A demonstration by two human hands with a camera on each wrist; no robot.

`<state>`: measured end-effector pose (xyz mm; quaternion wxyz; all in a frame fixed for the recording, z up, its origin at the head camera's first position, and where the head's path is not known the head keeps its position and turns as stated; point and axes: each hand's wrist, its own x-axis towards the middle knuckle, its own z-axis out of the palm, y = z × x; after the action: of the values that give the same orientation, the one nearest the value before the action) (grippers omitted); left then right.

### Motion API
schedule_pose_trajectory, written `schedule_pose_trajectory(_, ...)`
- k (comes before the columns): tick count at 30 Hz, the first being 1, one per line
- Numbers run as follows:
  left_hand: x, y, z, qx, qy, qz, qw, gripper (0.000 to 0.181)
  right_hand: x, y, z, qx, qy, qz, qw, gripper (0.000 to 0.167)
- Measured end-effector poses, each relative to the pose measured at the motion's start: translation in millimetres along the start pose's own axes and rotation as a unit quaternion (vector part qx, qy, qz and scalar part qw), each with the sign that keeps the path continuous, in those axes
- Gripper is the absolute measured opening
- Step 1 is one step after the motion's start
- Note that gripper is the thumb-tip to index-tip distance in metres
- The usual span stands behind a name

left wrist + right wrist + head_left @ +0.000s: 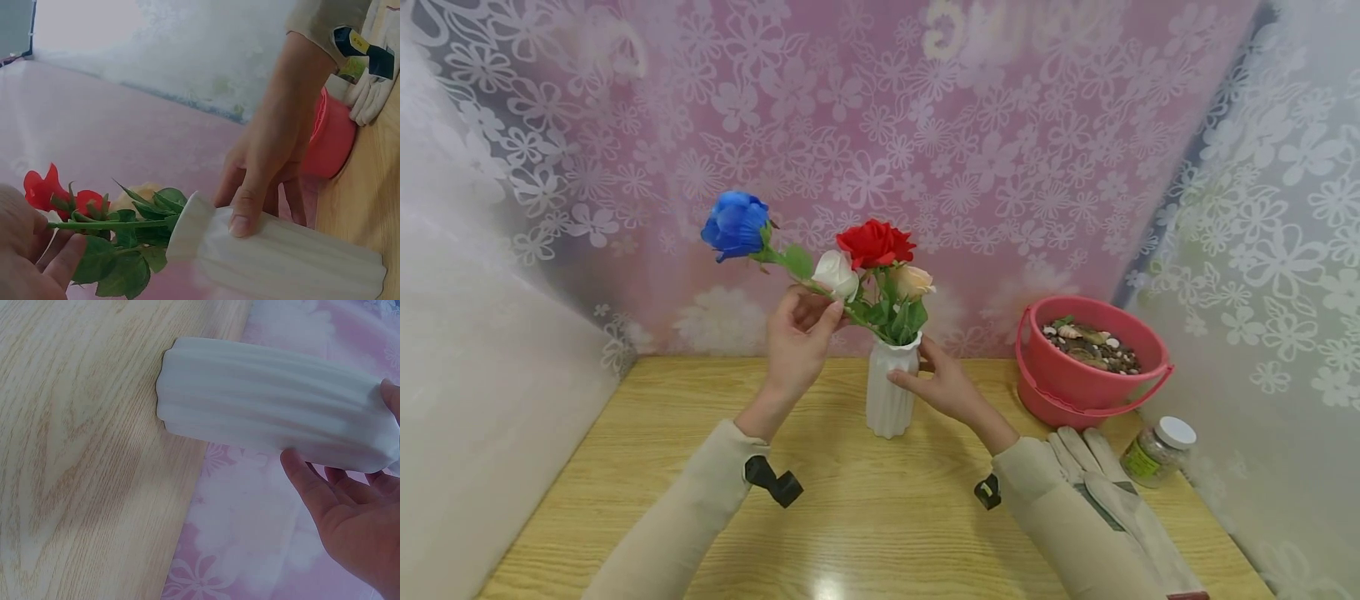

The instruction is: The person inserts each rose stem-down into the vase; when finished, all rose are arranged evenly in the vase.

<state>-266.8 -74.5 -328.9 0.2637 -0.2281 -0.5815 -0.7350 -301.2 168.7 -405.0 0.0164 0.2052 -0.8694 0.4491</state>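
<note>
A white ribbed vase [889,400] stands upright on the table, holding a red rose [874,243], a white rose [836,276] and a peach rose [913,282]. My left hand [801,337] pinches the stem of a blue rose [735,225], which leans out to the left. In the left wrist view its green stem [112,225] runs to the vase's mouth; how deep it goes is hidden. My right hand [951,385] grips the vase near its neck from the right, with the thumb [242,215] across its side.
At the back right stands a pink bucket [1093,367] with pebbles and shells inside. In front of it lie pale work gloves [1120,500], beside a lidded jar [1157,452]. A flower-patterned curtain [880,150] hangs behind the wooden table [865,517].
</note>
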Motion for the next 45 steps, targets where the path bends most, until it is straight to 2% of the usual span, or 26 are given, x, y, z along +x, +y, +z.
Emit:
schedule_pose_trajectory(9, -5.0, -10.6, 7.2, 0.092, -0.046, -0.009, 0.9947, 0.021, 0.0, 0, 0, 0.0, 0.005, -0.006, 1.0, 0.08)
schedule_pose_trajectory(15, -7.3, -15.2, 16.8, 0.128, -0.042, -0.01, 0.9908, 0.015, -0.1, 1, 0, 0.003, 0.006, -0.018, 0.9998, 0.08)
schedule_pose_trajectory(23, -8.5, -23.7, 24.1, 0.176, -0.033, 0.004, 0.9839, 0.02, -1.1, -1, 0, 0.007, 0.007, -0.024, 0.9997, 0.081)
schedule_pose_trajectory(28, -9.8, -27.6, 26.9, 0.199, -0.043, 0.007, 0.9791, 0.021, -1.3, -1, 0, 0.008, 0.004, -0.016, 0.9998, 0.082)
schedule_pose_trajectory(32, -11.9, -31.9, 28.6, 0.217, -0.057, 0.007, 0.9745, 0.02, -1.1, 0, 0, 0.009, 0.006, -0.024, 0.9997, 0.081)
schedule_pose_trajectory(39, -16.3, -42.8, 31.7, 0.267, -0.063, 0.048, 0.9605, 0.014, -1.9, -1, 0, 0.006, 0.007, -0.028, 0.9996, 0.081)
schedule_pose_trajectory(42, -18.9, -45.2, 32.0, 0.285, -0.065, 0.047, 0.955, 0.012, -3.1, -3, 0, 0.005, 0.006, -0.025, 0.9996, 0.081)
schedule_pose_trajectory(45, -21.2, -47.3, 31.8, 0.293, -0.069, 0.041, 0.9528, 0.012, -3.7, -3, 0, 0.004, 0.007, -0.026, 0.9996, 0.081)
